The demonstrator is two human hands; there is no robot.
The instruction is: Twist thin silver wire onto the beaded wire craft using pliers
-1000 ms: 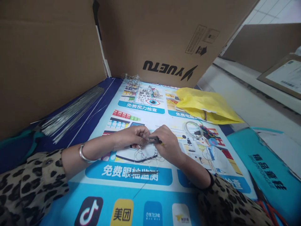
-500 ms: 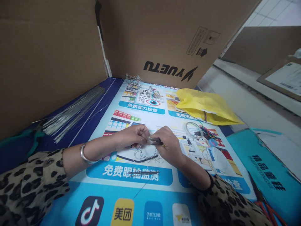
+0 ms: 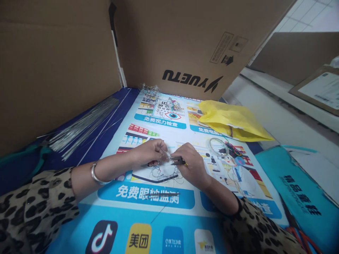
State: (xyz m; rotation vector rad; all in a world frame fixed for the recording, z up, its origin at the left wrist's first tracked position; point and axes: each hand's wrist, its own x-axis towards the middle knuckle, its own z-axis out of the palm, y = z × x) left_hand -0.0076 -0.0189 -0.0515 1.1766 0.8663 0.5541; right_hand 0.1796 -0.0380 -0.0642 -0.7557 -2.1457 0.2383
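Note:
My left hand (image 3: 151, 152), a silver bangle on its wrist, pinches a thin wire piece (image 3: 167, 157) between thumb and fingertips. Wrapped around a small pair of pliers (image 3: 178, 161), my right hand (image 3: 192, 165) is close beside it. The plier jaws point left toward the wire and look slightly parted. Whether they touch the wire I cannot tell. Below both hands, loops of fine wire (image 3: 159, 173) spread over the printed sheet (image 3: 174, 215). Short dark wire lengths (image 3: 161, 194) lie nearer to me.
A bundle of straight wires (image 3: 82, 123) lies at left. Cardboard walls (image 3: 148, 42) stand behind. Tangled wire pieces (image 3: 173, 104) sit at the back. To the right are a yellow bag (image 3: 235, 118), a clear ring-shaped coil (image 3: 218, 146), coloured strands (image 3: 235, 150) and a teal bag (image 3: 296, 187).
The plier jaws have drawn back slightly to the right from the wire and turned a little. My left hand keeps its pinch almost in the same place.

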